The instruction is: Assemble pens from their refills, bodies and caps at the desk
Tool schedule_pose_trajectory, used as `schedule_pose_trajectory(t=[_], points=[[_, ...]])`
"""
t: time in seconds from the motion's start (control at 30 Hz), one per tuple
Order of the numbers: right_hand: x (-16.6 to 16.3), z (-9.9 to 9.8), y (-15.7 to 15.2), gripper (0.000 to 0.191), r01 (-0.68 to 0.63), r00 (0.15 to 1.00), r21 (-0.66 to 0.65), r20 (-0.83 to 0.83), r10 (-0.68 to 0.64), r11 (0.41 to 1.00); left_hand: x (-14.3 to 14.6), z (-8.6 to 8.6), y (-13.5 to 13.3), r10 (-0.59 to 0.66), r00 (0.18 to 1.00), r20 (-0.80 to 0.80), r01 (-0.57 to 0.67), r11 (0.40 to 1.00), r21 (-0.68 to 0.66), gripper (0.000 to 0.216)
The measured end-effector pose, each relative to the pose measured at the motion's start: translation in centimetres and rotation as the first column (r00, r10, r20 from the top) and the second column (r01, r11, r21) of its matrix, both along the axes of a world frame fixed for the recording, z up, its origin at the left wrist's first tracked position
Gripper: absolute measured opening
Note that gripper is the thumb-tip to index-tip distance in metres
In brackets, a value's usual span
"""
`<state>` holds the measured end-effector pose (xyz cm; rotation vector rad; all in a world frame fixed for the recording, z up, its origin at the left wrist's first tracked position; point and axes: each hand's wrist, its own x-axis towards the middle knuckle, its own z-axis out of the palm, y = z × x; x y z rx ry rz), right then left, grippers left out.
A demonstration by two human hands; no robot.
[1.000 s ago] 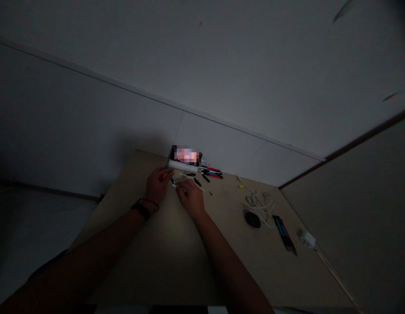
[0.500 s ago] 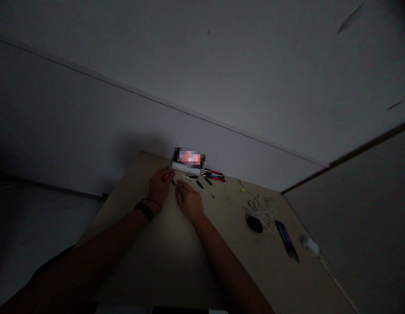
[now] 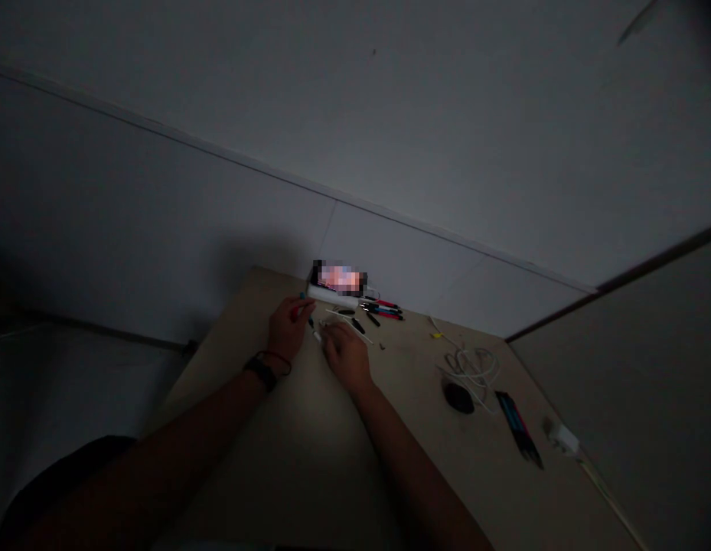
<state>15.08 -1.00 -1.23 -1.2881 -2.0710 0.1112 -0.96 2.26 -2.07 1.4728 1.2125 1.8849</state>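
Your left hand (image 3: 287,327) pinches a red piece (image 3: 297,312). Just right of it, a small white piece (image 3: 317,336) shows more clearly than before, so handling seems unfinished. Beside this, your right hand (image 3: 347,353) curls; its hold I cannot tell.

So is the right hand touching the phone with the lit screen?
Apart. The head view shows the white block and some tabletop between the right hand and the phone.
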Motion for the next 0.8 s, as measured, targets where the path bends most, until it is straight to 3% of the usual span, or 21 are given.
schedule_pose_trajectory(t=[0.13, 0.43, 0.63, 0.8], points=[[0.3, -0.1, 0.8, 0.026, 0.123, 0.992, 0.016, -0.014, -0.123, 0.992, 0.0, 0.0, 0.0, -0.014, 1.000, 0.008, 0.014, 1.000, 0.002, 0.022], [1.3, -0.8, 2.8, 0.025, 0.087, 0.985, -0.038, -0.147, -0.091, 0.996, 0.0, 0.0, 0.0, -0.010, 1.000, 0.021, 0.010, 1.000, 0.000, 0.019], [1.2, -0.4, 3.8, 0.031, 0.087, 0.996, -0.108, 0.005, -0.087, 0.990, 0.0, 0.1, -0.1, -0.019, 1.000, 0.013, 0.018, 1.000, 0.005, 0.018], [0.6, -0.4, 3.9, 0.027, 0.109, 0.990, -0.076, 0.100, -0.101, 0.991, 0.0, 0.2, -0.1, -0.028, 1.000, -0.007, 0.028, 1.000, 0.005, 0.017]])
